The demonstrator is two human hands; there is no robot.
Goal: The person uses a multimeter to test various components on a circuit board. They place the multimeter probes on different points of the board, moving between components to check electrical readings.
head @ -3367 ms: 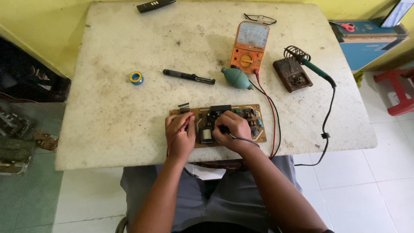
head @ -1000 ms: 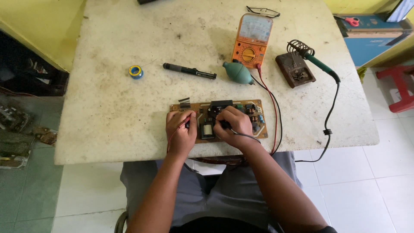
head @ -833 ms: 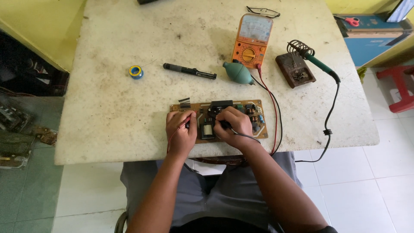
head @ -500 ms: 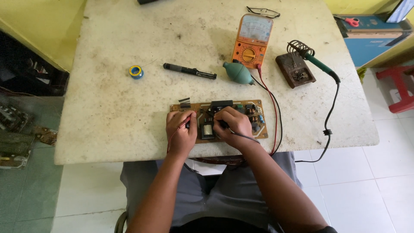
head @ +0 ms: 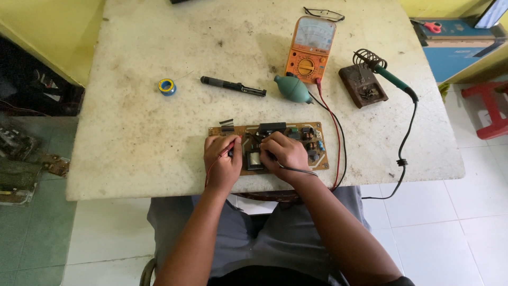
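A brown circuit board (head: 309, 145) lies at the near edge of the table (head: 159, 137), packed with components. My left hand (head: 222, 161) rests on its left part and pinches a red test probe (head: 225, 153). My right hand (head: 286, 153) sits over the board's middle, holding a black test probe whose lead (head: 301, 169) trails off to the right. Both leads run up to an orange multimeter (head: 311, 47) at the far side.
A soldering iron (head: 394, 82) rests in its brown stand (head: 363, 87), its cord hanging off the right edge. A teal blower bulb (head: 292, 89), a black desoldering pump (head: 233, 86), a solder spool (head: 166, 86) and glasses (head: 324, 13) lie on the table.
Both hands stay on the board with the probes; only tiny shifts of the fingers. The camera view has barely moved.
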